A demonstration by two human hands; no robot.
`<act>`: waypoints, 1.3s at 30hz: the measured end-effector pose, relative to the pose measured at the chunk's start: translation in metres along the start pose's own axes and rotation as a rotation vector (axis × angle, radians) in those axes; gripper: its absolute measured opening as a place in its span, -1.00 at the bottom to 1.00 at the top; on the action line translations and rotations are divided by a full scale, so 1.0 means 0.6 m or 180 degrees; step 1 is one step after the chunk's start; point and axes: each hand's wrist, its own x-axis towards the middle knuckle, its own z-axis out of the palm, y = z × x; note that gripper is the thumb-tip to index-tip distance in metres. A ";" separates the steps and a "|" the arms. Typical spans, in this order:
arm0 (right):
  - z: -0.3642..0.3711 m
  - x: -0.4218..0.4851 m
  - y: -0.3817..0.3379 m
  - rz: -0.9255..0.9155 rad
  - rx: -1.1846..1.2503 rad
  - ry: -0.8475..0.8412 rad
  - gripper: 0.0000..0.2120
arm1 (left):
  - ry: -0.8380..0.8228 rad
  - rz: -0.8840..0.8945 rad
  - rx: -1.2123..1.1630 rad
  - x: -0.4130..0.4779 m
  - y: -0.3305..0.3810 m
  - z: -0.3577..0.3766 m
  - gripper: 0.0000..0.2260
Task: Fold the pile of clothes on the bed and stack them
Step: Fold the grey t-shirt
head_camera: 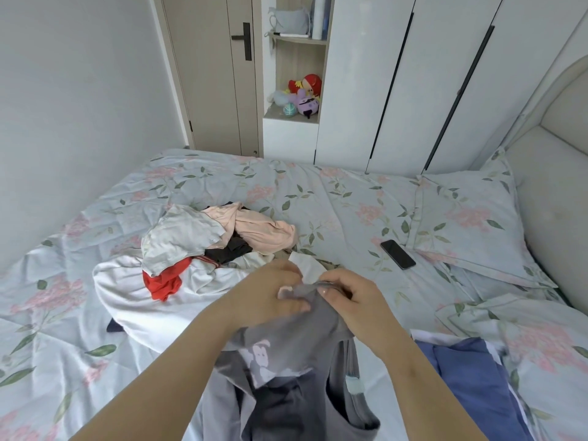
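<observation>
A grey garment [296,370] with a pale print hangs in front of me, lifted off the bed. My left hand [270,294] and my right hand [350,297] pinch its top edge close together, with a small white label [307,265] sticking up between them. Behind my hands lies the pile of clothes [203,249]: a white garment, a pale grey one, a pink one, a red one and something dark. A blue garment [467,386] lies flat at the lower right.
The bed [334,198] has a pale blue floral cover. A black phone [397,254] lies right of the pile, near a floral pillow [467,218]. White wardrobe doors, a shelf with plush toys [302,97] and a door stand beyond the bed.
</observation>
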 end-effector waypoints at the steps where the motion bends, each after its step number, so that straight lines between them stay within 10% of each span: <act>1: -0.002 0.001 0.002 0.0034 -0.0037 0.0027 -0.76 | 0.0141 -0.0034 -0.0183 0.001 0.003 -0.005 -0.69; 15: 0.013 -0.089 0.135 0.1526 -0.0341 -0.0868 -0.89 | 0.1068 -0.0509 -0.2691 -0.005 0.074 -0.036 -0.87; 19: 0.027 -0.118 0.131 0.1649 0.0436 -0.1392 -0.60 | 0.1223 -0.0421 -0.3159 -0.012 0.099 -0.037 -0.87; 25: 0.032 -0.144 0.151 0.1564 -0.0873 -0.1421 -0.88 | 0.1510 -0.0269 -0.3318 -0.037 0.126 -0.047 -0.92; 32: -0.020 -0.135 0.115 0.2071 0.0410 0.0306 -0.80 | 0.1806 -0.0954 -0.1257 -0.092 0.085 -0.076 -0.84; 39: -0.042 -0.103 -0.005 0.1059 0.0661 0.0915 -0.90 | 0.1400 -0.0958 0.0707 -0.163 0.043 -0.148 -0.92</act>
